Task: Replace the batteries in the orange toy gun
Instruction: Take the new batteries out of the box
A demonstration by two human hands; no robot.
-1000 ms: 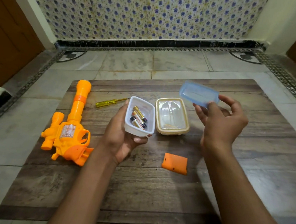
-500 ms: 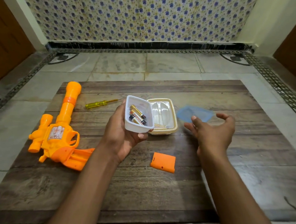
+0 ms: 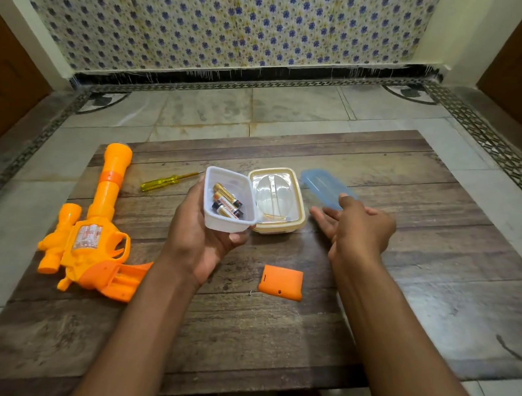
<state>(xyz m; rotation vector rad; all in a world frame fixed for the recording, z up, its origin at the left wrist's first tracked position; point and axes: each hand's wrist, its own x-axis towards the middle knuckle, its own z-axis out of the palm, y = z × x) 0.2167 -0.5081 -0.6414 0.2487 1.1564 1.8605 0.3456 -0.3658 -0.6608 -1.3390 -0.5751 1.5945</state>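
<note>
My left hand holds a small white plastic box above the wooden board; batteries with gold and black labels lie inside it. My right hand hovers open just in front of the blue lid, which lies flat on the board. The orange toy gun lies at the left with its grip's battery bay open. Its orange battery cover lies near the middle, with a tiny screw beside it.
A beige-rimmed container with a clear lid stands right behind the white box. A yellow-handled screwdriver lies behind the gun's barrel. The wooden board rests on a tiled floor, with a patterned wall beyond.
My right hand has lowered the blue lid onto the board at the right of the beige container and let go of it. My left hand still holds the white box.
</note>
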